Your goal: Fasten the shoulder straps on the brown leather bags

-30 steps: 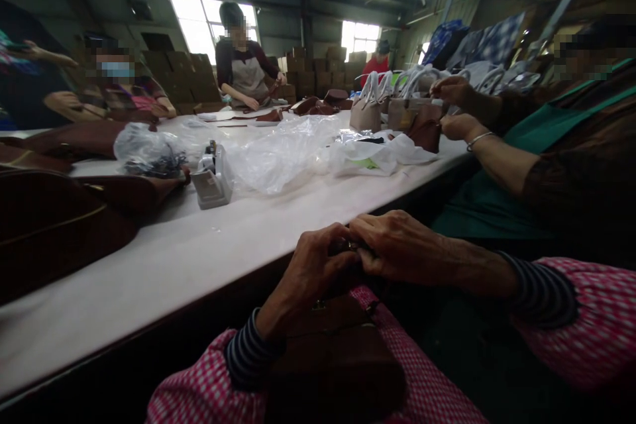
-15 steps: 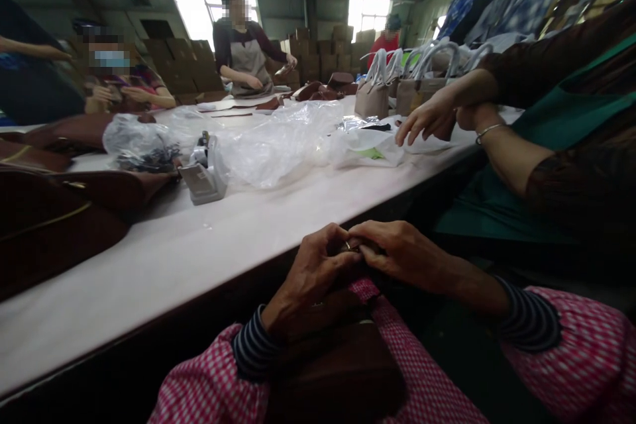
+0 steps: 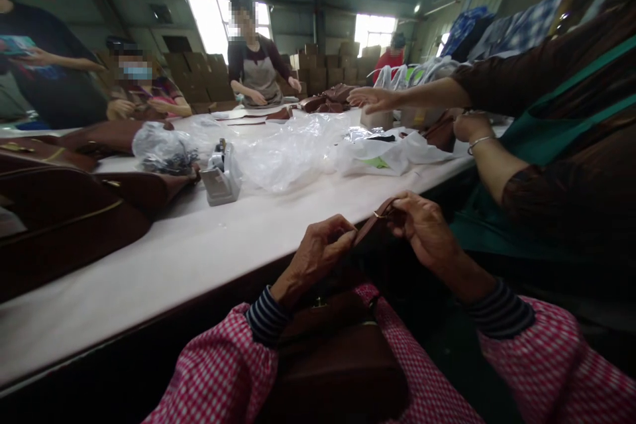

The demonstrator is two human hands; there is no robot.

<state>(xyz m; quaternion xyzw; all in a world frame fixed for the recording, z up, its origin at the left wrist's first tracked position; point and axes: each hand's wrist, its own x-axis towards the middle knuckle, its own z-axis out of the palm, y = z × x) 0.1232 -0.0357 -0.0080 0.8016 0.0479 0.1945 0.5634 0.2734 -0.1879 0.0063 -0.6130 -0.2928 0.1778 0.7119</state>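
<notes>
A brown leather strap (image 3: 369,230) with a small gold-coloured buckle is stretched between my hands, just past the table's front edge. My left hand (image 3: 320,252) pinches its lower end between thumb and fingers. The upper end, close to the buckle, is gripped by my right hand (image 3: 424,228). Below them a brown leather bag (image 3: 338,361) with a gold-coloured fitting rests on my lap, over a pink checked apron. Whether the strap joins the bag is hidden in shadow.
On the white table (image 3: 199,255) stand a grey tape dispenser (image 3: 219,175), clear plastic bags (image 3: 288,152) and, at left, several brown bags (image 3: 69,225). At right a co-worker's arm (image 3: 412,96) reaches across the table. Other people work at the far side.
My hands have moved apart and up, and the strap now shows between them. The co-worker at right has stretched an arm forward over the table. The view has shifted slightly.
</notes>
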